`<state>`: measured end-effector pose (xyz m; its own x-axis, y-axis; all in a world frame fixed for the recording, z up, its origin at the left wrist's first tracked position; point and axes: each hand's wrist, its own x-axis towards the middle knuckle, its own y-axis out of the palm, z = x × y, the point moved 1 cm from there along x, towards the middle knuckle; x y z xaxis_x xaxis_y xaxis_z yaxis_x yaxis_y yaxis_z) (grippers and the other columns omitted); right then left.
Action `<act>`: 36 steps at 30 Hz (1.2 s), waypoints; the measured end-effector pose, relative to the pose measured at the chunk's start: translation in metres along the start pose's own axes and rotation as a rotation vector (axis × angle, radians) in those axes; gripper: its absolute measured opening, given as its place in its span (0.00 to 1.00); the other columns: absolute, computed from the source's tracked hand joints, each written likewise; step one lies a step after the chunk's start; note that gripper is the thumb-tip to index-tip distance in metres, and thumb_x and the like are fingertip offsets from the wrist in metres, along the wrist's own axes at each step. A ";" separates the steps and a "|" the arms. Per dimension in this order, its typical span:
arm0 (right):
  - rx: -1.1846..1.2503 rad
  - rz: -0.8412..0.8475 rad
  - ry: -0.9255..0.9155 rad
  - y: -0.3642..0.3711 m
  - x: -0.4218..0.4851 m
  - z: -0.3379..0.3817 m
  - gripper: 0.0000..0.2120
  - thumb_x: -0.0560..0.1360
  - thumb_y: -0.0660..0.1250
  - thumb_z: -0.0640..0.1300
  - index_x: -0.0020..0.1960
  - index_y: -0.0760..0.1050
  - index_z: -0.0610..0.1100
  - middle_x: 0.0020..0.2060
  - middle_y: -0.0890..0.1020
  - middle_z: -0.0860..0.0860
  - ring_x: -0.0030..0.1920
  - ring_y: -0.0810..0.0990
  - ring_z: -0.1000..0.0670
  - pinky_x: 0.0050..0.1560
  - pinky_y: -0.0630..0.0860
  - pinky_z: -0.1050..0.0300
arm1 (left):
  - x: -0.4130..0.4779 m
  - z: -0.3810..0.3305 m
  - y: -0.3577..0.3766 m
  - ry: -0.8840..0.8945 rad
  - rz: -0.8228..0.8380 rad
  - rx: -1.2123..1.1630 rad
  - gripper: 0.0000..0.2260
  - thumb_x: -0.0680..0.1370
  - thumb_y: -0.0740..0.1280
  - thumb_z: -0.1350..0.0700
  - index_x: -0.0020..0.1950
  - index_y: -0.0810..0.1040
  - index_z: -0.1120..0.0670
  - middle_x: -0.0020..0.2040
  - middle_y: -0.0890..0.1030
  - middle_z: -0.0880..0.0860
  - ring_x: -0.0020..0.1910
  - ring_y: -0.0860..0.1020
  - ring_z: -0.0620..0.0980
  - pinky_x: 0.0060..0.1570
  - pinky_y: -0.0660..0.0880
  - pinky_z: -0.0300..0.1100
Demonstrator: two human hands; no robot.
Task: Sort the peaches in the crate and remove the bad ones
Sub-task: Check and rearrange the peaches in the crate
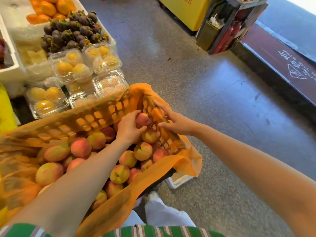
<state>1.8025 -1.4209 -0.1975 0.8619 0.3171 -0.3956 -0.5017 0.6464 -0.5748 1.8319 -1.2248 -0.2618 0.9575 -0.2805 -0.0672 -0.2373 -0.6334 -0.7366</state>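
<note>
Peaches, round and blushed red over yellow (80, 147), fill the orange plastic slatted crate (95, 117) lined with orange mesh netting (153, 170), lying below and behind both hands. The left hand (128, 129) is clamped around one reddish peach (142, 120) at the crate's far corner. Just beside it, the right hand (174, 120) rests with fingers spread against the crate wall, holding nothing.
</note>
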 end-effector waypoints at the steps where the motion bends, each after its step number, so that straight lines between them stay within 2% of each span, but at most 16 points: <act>1: 0.012 0.000 0.002 0.000 0.000 0.000 0.37 0.79 0.64 0.46 0.78 0.44 0.60 0.77 0.56 0.54 0.74 0.61 0.50 0.73 0.63 0.47 | -0.001 0.000 -0.001 0.004 -0.008 0.045 0.29 0.70 0.74 0.48 0.68 0.72 0.53 0.63 0.76 0.55 0.63 0.72 0.58 0.59 0.69 0.51; 4: 0.014 -0.004 -0.008 0.000 -0.003 0.004 0.37 0.79 0.64 0.45 0.78 0.45 0.59 0.77 0.57 0.53 0.73 0.62 0.50 0.71 0.64 0.50 | -0.002 -0.001 -0.006 -0.008 0.049 0.146 0.29 0.73 0.71 0.46 0.72 0.68 0.52 0.69 0.71 0.54 0.68 0.65 0.57 0.64 0.64 0.53; 6: -0.048 -0.064 -0.017 0.001 -0.002 0.007 0.35 0.78 0.65 0.44 0.79 0.50 0.54 0.75 0.60 0.50 0.72 0.62 0.51 0.72 0.63 0.51 | -0.007 0.002 -0.013 -0.005 0.073 0.134 0.29 0.74 0.70 0.48 0.72 0.67 0.53 0.69 0.69 0.55 0.69 0.65 0.57 0.65 0.64 0.54; 9: -0.217 -0.328 -0.074 0.001 0.007 0.018 0.29 0.74 0.69 0.48 0.73 0.66 0.47 0.71 0.65 0.42 0.72 0.62 0.43 0.72 0.60 0.45 | -0.025 0.015 -0.036 0.022 0.022 0.134 0.18 0.75 0.69 0.51 0.64 0.75 0.52 0.59 0.75 0.54 0.60 0.73 0.55 0.57 0.71 0.51; 12: -0.236 -0.470 -0.262 0.006 0.022 0.051 0.21 0.72 0.69 0.48 0.64 0.76 0.45 0.64 0.73 0.45 0.66 0.69 0.46 0.67 0.65 0.54 | -0.051 0.033 -0.072 -0.025 0.013 0.102 0.09 0.75 0.69 0.54 0.55 0.79 0.51 0.48 0.79 0.50 0.49 0.78 0.51 0.46 0.76 0.49; 14: -0.196 -0.361 -0.378 0.021 0.031 0.082 0.16 0.75 0.70 0.44 0.62 0.77 0.44 0.59 0.78 0.47 0.60 0.75 0.51 0.60 0.69 0.64 | -0.074 0.047 -0.099 -0.089 -0.005 0.122 0.06 0.74 0.69 0.54 0.50 0.81 0.51 0.44 0.80 0.48 0.45 0.78 0.49 0.42 0.75 0.46; 15: -0.180 -0.265 -0.379 0.028 0.034 0.090 0.15 0.75 0.69 0.43 0.61 0.77 0.43 0.57 0.79 0.48 0.57 0.76 0.52 0.57 0.71 0.65 | -0.080 0.053 -0.108 -0.109 -0.004 0.150 0.05 0.74 0.69 0.54 0.49 0.81 0.51 0.43 0.80 0.47 0.44 0.78 0.48 0.39 0.74 0.44; 17: -0.183 -0.043 -0.369 0.053 0.041 0.108 0.14 0.76 0.69 0.44 0.61 0.76 0.44 0.57 0.79 0.48 0.55 0.78 0.52 0.57 0.75 0.60 | -0.102 0.065 -0.128 -0.146 -0.026 0.251 0.05 0.74 0.69 0.53 0.49 0.81 0.50 0.44 0.79 0.48 0.44 0.76 0.47 0.38 0.72 0.41; 19: -0.222 0.132 -0.354 0.080 0.048 0.120 0.16 0.76 0.69 0.44 0.63 0.75 0.44 0.58 0.79 0.49 0.57 0.78 0.51 0.59 0.75 0.55 | -0.120 0.080 -0.143 -0.158 -0.089 0.397 0.06 0.73 0.70 0.52 0.49 0.82 0.49 0.47 0.81 0.51 0.48 0.77 0.52 0.43 0.71 0.45; 21: -0.272 0.235 -0.344 0.104 0.057 0.132 0.19 0.77 0.68 0.46 0.66 0.73 0.44 0.60 0.76 0.50 0.58 0.77 0.50 0.59 0.75 0.55 | -0.136 0.094 -0.156 -0.188 -0.130 0.556 0.10 0.72 0.70 0.50 0.52 0.82 0.49 0.50 0.81 0.55 0.52 0.75 0.58 0.47 0.69 0.48; 23: -0.313 0.274 -0.314 0.123 0.066 0.141 0.23 0.77 0.68 0.46 0.70 0.70 0.44 0.63 0.74 0.49 0.60 0.76 0.48 0.58 0.74 0.56 | -0.149 0.104 -0.164 -0.246 -0.086 0.642 0.16 0.72 0.70 0.49 0.58 0.80 0.49 0.55 0.79 0.56 0.57 0.73 0.58 0.53 0.67 0.48; 25: -0.348 0.280 -0.300 0.139 0.077 0.148 0.27 0.76 0.69 0.46 0.72 0.67 0.44 0.68 0.72 0.47 0.65 0.73 0.46 0.63 0.73 0.52 | -0.157 0.111 -0.167 -0.257 -0.034 0.658 0.20 0.72 0.68 0.49 0.63 0.76 0.50 0.59 0.78 0.55 0.60 0.73 0.58 0.58 0.65 0.47; 27: -0.409 0.270 -0.299 0.153 0.090 0.152 0.30 0.75 0.69 0.46 0.74 0.63 0.43 0.70 0.70 0.45 0.69 0.70 0.45 0.66 0.69 0.51 | -0.160 0.114 -0.166 -0.247 0.013 0.660 0.22 0.73 0.66 0.49 0.66 0.74 0.50 0.62 0.77 0.53 0.62 0.72 0.56 0.62 0.63 0.48; 29: -0.500 0.258 -0.299 0.163 0.101 0.151 0.33 0.75 0.70 0.47 0.75 0.61 0.44 0.69 0.71 0.44 0.68 0.69 0.44 0.66 0.68 0.52 | -0.157 0.114 -0.166 -0.251 0.040 0.650 0.22 0.74 0.65 0.49 0.68 0.71 0.49 0.63 0.75 0.52 0.63 0.72 0.56 0.63 0.62 0.49; 33: -0.537 0.281 -0.273 0.174 0.116 0.147 0.35 0.73 0.72 0.47 0.75 0.61 0.46 0.65 0.73 0.42 0.65 0.71 0.42 0.60 0.69 0.52 | -0.147 0.117 -0.167 -0.239 0.014 0.625 0.21 0.75 0.65 0.49 0.68 0.70 0.47 0.60 0.76 0.53 0.61 0.73 0.55 0.57 0.66 0.49; 36: -0.390 0.282 -0.267 0.167 0.120 0.144 0.32 0.71 0.74 0.47 0.71 0.66 0.43 0.65 0.73 0.45 0.64 0.72 0.45 0.62 0.72 0.50 | -0.142 0.121 -0.168 -0.225 -0.033 0.594 0.20 0.75 0.66 0.47 0.67 0.71 0.48 0.59 0.75 0.53 0.59 0.74 0.55 0.52 0.69 0.47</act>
<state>1.8327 -1.1744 -0.2379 0.6535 0.6386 -0.4064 -0.6620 0.2219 -0.7159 1.7561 -0.9914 -0.2100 0.9891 -0.0686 -0.1299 -0.1371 -0.1131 -0.9841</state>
